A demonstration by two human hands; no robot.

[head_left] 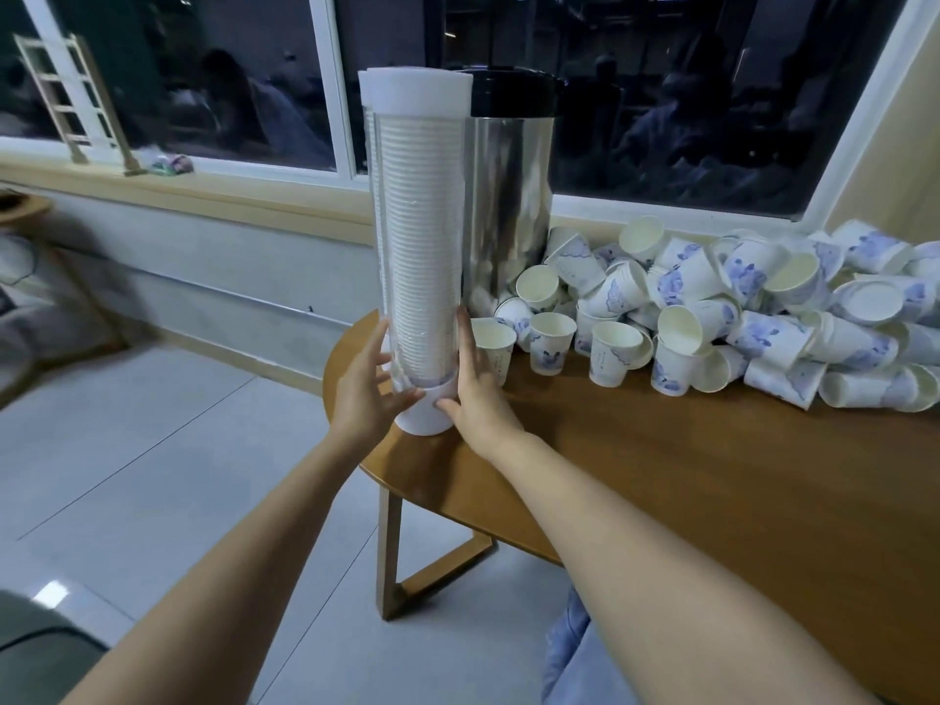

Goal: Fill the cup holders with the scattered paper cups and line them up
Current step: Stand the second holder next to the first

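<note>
Two hands are on the cup holder (419, 236), which stands upright at the rounded left end of the wooden worktop (661, 475), approx. in the centre of the frame. The holder is a tall clear tube w/ a white cap on top and a white base, and I see it packed w/ stacked white cups from bottom to top.

The left hand (363, 394) is at the lower left of the tube. Its grip is spread, fingers nearly straight and pressing on the clear wall, thumb near the white base. The right hand (475, 384) is on the opposite side. Its grip is flat, fingers together and pointing up along the tube, thumb touching the base. So the holder sits between both palms.

A second holder (368, 139) shows only as a thin edge just behind the first, on its left side; I cannot tell how full it is. Just right of the holder stands a steel container (508, 206) w/ a black lid.

The loose paper cups (737, 307) lie in a big pile on the right part of the worktop, up to the frame edge. Some are upright, many on their sides, white w/ blue print. A wooden rack (76, 99) stands on the window sill, upper left.
</note>
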